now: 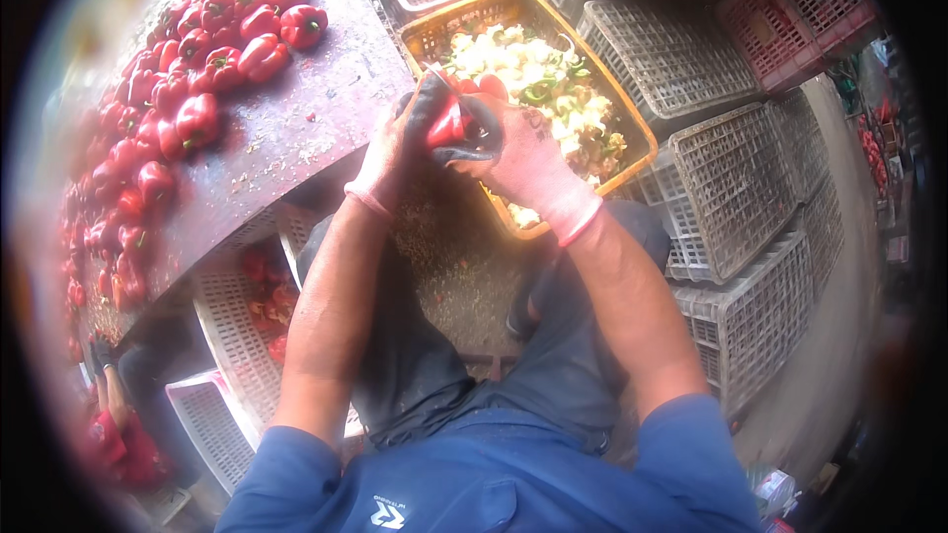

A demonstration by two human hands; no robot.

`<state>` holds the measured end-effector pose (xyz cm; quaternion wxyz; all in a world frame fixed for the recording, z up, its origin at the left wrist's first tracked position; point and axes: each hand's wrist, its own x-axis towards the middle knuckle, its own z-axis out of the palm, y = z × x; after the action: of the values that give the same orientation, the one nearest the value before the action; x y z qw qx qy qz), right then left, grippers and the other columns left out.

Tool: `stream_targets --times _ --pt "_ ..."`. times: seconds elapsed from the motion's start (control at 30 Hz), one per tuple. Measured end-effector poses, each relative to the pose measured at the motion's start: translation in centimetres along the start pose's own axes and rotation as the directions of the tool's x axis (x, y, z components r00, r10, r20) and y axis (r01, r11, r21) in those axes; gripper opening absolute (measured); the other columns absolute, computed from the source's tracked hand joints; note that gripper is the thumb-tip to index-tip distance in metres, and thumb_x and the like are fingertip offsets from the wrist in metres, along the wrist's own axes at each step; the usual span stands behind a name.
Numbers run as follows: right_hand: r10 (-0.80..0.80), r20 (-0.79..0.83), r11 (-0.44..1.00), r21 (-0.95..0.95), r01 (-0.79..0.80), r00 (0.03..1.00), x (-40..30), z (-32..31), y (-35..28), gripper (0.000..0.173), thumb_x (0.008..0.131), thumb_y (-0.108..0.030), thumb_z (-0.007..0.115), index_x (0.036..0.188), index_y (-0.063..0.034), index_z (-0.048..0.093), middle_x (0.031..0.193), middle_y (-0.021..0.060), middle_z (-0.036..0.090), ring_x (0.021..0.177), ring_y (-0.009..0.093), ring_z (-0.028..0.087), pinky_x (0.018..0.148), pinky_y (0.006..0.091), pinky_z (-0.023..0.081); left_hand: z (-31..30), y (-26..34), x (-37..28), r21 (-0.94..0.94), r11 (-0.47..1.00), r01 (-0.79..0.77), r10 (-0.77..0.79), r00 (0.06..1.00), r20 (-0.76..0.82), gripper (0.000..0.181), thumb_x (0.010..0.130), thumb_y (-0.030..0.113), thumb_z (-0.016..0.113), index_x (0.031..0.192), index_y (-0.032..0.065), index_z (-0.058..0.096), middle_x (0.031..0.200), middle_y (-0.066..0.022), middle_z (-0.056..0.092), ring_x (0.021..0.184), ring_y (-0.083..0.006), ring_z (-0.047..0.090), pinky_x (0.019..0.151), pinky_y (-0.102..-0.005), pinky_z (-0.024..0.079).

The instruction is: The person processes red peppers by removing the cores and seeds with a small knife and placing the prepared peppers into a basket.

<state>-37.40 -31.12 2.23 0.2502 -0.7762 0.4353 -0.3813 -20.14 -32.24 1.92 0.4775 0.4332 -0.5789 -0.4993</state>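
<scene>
Both my hands wear pink knit gloves with dark coated palms and meet near the yellow crate's left corner. My left hand (405, 137) is closed around one side of a red bell pepper (447, 124). My right hand (511, 144) grips its other side, fingers curled over it. A thin, light edge sticks up above my left fingers; what it is cannot be told. Behind my right hand shows more red pepper flesh. Beneath and beyond the hands, the yellow plastic crate (629, 170) holds pale pepper cores with green stems.
Many whole red peppers (196, 118) lie heaped on the table (326, 100) at left. A white crate (229, 326) with red pepper pieces stands beside my left leg. Stacked plastic crates (733, 178) line the right side. At lower left is another person in red (126, 444).
</scene>
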Motion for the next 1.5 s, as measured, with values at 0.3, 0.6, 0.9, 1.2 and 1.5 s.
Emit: stream_targets --times 0.3,0.6,0.9,1.2,1.5 --pt "0.059 0.069 0.995 0.070 -0.064 0.996 -0.7 -0.2 0.1 0.049 0.072 -0.031 0.086 0.105 -0.0043 0.062 0.089 0.0193 0.071 0.086 0.040 0.069 0.076 0.0462 0.055 -1.4 -4.4 1.1 -0.371 0.907 0.198 -0.086 0.951 0.297 0.040 0.105 0.012 0.054 0.142 -0.0015 0.047 0.123 -0.0058 0.063 0.111 -0.0139 0.060 0.098 -0.0300 0.050" --pt "0.173 0.238 0.898 0.360 -0.253 0.956 -0.6 -1.3 -0.7 0.050 0.074 -0.018 0.087 0.116 -0.0033 0.065 0.099 0.0100 0.074 0.092 0.018 0.071 0.086 0.0331 0.055 -0.8 -5.7 0.6 -0.042 0.986 -0.160 0.166 0.960 0.227 0.028 0.103 0.020 0.053 0.124 0.0007 0.057 0.113 -0.0041 0.064 0.104 -0.0125 0.060 0.094 -0.0299 0.049" --pt "0.266 0.531 0.649 0.519 -0.557 0.805 -0.9 -3.3 -2.1 0.045 0.073 -0.013 0.088 0.113 -0.0054 0.070 0.094 0.0009 0.072 0.084 0.010 0.065 0.081 0.0276 0.054 -1.2 -5.8 1.2 -0.217 0.976 -0.016 0.058 0.981 0.187 0.031 0.097 0.008 0.058 0.127 0.0014 0.059 0.122 -0.0084 0.064 0.113 -0.0186 0.061 0.100 -0.0307 0.049" --pt "0.360 0.144 0.524 0.786 -0.327 0.922 -0.5 -6.5 0.4 0.039 0.081 -0.015 0.084 0.114 -0.0019 0.068 0.088 0.0049 0.073 0.066 0.008 0.066 0.051 0.0250 0.052 -1.1 -5.2 1.6 -0.449 0.847 -0.285 0.391 0.906 0.164 0.070 0.083 0.011 0.079 0.143 0.0000 0.046 0.138 -0.0136 0.058 0.124 -0.0230 0.059 0.106 -0.0358 0.049" --pt "0.425 -0.177 0.902 0.163 -0.400 0.888 -0.9 -5.8 0.3 0.047 0.079 -0.036 0.087 0.104 -0.0009 0.070 0.096 0.0131 0.074 0.089 0.021 0.072 0.082 0.0341 0.056 -1.2 -2.6 0.8 0.623 0.544 -0.562 0.591 0.784 0.191 0.047 0.090 0.011 0.069 0.135 0.0012 0.055 0.125 -0.0098 0.065 0.118 -0.0232 0.063 0.101 -0.0328 0.052"
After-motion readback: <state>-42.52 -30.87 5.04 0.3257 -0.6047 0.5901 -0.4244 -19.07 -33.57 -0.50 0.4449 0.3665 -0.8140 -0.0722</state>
